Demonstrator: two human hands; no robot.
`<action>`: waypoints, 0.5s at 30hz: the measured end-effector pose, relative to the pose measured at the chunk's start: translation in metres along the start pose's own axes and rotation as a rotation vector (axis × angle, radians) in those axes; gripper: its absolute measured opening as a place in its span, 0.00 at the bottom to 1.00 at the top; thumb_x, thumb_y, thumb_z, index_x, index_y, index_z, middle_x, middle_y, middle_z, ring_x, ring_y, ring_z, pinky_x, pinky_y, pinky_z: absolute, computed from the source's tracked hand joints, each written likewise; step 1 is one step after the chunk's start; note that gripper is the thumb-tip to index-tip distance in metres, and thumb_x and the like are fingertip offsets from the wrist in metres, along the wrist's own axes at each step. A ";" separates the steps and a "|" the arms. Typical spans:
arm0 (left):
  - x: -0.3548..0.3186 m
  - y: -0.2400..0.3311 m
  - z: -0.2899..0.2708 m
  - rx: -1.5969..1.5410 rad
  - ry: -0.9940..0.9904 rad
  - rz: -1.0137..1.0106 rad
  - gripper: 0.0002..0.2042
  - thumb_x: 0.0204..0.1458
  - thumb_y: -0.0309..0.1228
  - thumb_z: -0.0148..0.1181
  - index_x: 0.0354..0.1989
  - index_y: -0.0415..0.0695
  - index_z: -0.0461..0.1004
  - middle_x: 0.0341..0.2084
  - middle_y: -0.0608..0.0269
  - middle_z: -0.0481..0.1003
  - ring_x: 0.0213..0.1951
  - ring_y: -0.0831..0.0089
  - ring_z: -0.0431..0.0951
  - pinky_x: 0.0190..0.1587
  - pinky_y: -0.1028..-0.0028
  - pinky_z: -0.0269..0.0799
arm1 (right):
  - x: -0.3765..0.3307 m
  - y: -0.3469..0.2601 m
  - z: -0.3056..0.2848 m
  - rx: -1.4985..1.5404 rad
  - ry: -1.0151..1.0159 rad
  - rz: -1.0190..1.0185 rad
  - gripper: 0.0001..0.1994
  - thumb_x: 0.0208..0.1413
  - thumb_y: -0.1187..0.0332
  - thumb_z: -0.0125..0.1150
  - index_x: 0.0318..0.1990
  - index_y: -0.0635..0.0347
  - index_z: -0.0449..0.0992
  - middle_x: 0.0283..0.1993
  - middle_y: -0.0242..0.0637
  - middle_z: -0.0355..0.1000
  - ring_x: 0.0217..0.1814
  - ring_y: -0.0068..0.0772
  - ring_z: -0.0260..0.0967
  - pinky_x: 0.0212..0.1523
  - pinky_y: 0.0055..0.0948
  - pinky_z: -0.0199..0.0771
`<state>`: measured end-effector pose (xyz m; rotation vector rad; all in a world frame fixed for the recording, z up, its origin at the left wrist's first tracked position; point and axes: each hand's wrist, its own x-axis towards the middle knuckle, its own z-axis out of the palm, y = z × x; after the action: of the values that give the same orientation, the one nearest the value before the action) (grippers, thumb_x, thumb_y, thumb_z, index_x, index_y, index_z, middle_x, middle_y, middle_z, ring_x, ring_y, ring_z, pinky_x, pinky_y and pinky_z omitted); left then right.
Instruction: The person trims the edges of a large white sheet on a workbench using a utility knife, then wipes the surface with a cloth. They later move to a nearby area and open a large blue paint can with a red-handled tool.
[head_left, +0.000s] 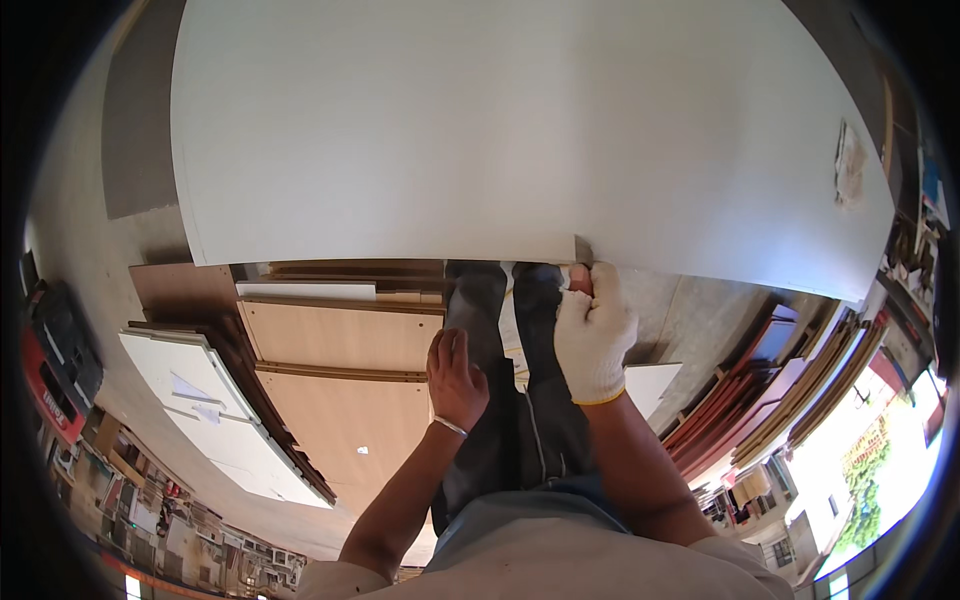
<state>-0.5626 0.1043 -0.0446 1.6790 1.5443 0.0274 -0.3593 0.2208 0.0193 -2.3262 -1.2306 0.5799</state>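
Note:
A large white panel (pixel 480 130) spans the view in front of me, its near edge beside my legs. My right hand (pixel 597 335), in a white knitted glove with a yellow cuff hem, is closed at that edge. The thumb tip shows bare. From its grip a small flat grey piece like a scraper blade (pixel 582 246) stands up against the panel's edge; its handle, if any, is hidden in the glove. My left hand (pixel 458 382) is bare, with a pale bracelet at the wrist. It hangs beside my left thigh with loosely bent fingers and seems to hold nothing.
Stacked wood-coloured boards (pixel 345 400) lie at left, beside a white board (pixel 205 405) with paper scraps. A red and black machine (pixel 60 370) stands at the far left. Reddish boards (pixel 715 405) lean at right. A torn pale patch (pixel 849 165) marks the panel's right end.

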 end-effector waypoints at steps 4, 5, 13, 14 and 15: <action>-0.001 -0.006 -0.001 0.006 0.006 0.000 0.30 0.46 0.20 0.57 0.63 0.34 0.65 0.60 0.45 0.66 0.65 0.43 0.63 0.67 0.50 0.61 | -0.004 0.002 0.002 0.063 0.012 0.071 0.06 0.55 0.78 0.61 0.31 0.59 0.70 0.17 0.44 0.65 0.16 0.50 0.65 0.18 0.40 0.62; 0.000 -0.007 0.000 0.006 0.007 0.008 0.30 0.46 0.20 0.57 0.63 0.34 0.65 0.60 0.45 0.66 0.65 0.43 0.63 0.67 0.50 0.61 | -0.001 -0.009 0.002 0.042 0.013 0.034 0.06 0.55 0.77 0.61 0.31 0.59 0.69 0.17 0.44 0.65 0.16 0.50 0.66 0.18 0.40 0.63; 0.000 -0.005 -0.003 0.013 0.013 0.024 0.31 0.45 0.20 0.57 0.63 0.33 0.65 0.61 0.44 0.66 0.65 0.43 0.63 0.67 0.50 0.62 | -0.005 -0.013 0.005 0.032 0.004 0.097 0.06 0.55 0.77 0.62 0.31 0.58 0.70 0.17 0.43 0.67 0.17 0.50 0.67 0.20 0.40 0.66; 0.000 -0.006 -0.004 0.019 0.019 0.023 0.31 0.45 0.20 0.58 0.63 0.33 0.65 0.61 0.44 0.66 0.64 0.43 0.63 0.67 0.51 0.62 | -0.006 -0.007 0.003 0.055 0.016 0.154 0.06 0.55 0.77 0.62 0.31 0.58 0.70 0.17 0.43 0.67 0.17 0.50 0.67 0.19 0.39 0.65; 0.000 -0.008 -0.005 0.017 0.018 0.023 0.31 0.44 0.20 0.58 0.63 0.33 0.65 0.61 0.43 0.66 0.64 0.43 0.63 0.67 0.50 0.62 | -0.006 -0.003 0.005 0.063 0.031 0.110 0.05 0.54 0.77 0.61 0.32 0.59 0.70 0.17 0.42 0.66 0.17 0.49 0.66 0.19 0.38 0.65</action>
<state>-0.5713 0.1061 -0.0459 1.7138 1.5423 0.0413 -0.3673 0.2179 0.0185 -2.3521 -1.0603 0.6083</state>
